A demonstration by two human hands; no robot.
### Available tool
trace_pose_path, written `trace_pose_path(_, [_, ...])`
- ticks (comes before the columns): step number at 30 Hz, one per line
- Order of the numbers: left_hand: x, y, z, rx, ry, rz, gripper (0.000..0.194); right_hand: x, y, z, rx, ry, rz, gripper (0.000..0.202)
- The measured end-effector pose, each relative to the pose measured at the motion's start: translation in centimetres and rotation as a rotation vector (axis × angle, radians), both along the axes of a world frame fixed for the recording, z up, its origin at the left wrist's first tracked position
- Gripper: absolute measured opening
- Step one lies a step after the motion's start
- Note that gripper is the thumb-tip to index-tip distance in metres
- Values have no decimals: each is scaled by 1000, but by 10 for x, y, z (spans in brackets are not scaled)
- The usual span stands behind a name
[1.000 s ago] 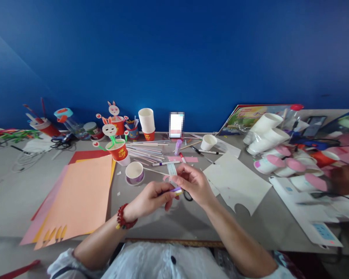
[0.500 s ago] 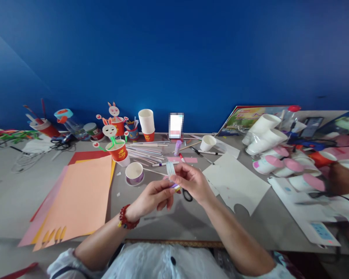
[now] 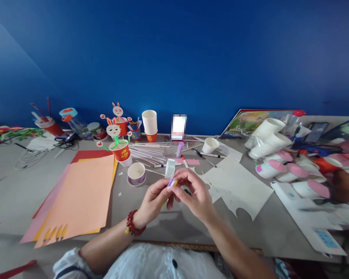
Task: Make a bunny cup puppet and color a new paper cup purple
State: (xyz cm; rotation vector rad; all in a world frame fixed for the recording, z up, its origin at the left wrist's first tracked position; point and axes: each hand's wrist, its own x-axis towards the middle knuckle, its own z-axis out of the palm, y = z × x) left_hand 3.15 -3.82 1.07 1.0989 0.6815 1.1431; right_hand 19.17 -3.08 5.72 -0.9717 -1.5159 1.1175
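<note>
My left hand and my right hand meet in front of me over the grey table, their fingertips closed on a small purple, white and yellow piece. Just above the fingers rises a pale strip with faint markings; whether it joins the piece is unclear. Behind my right fingers a dark bit of scissors shows, mostly hidden. To the left stands a white and purple paper cup. A purple glue stick stands beyond the hands.
Coloured paper sheets lie at left. Behind them are rabbit-decorated red cups, and paper straws beside these. White cut paper lies right of my hands. Further right are stacked white cups and a white power strip.
The camera view has shifted slightly. My right fingers have come down from the pale strip to the purple piece, and the strip now stands more exposed above them.
</note>
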Motion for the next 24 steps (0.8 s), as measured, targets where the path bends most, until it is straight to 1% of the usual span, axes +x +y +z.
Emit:
trace_pose_path(2, [1, -1, -1, 55, 41, 40, 28, -2, 0, 2, 34, -20, -17, 13])
trace_pose_path(6, [0, -2, 3, 153, 99, 74, 23, -5, 1, 9, 142, -43, -89, 8])
trace_pose_path(9, [-2, -4, 4, 263, 178, 163, 22, -9, 0, 14, 200, -51, -111, 7])
trace_pose_path(12, [-2, -7, 2, 347, 237, 271, 21, -14, -2, 19, 226, -48, -130, 8])
trace_pose_path(16, [0, -11, -4, 335, 234, 367, 26, -19, -5, 23, 229, -70, -127, 9])
trace_pose_path(18, [0, -12, -2, 319, 259, 401, 29, -19, -5, 24, 241, -86, -132, 8])
trace_pose_path(20, [-2, -11, 2, 332, 316, 373, 31, -17, -4, 23, 272, -98, -134, 7])
trace_pose_path(23, [-10, -8, 13, 368, 429, 241, 37, -12, -1, 21, 306, -125, -119, 6])
trace_pose_path(24, [-13, -7, 16, 382, 465, 218, 41, -9, 0, 21, 303, -131, -109, 6])
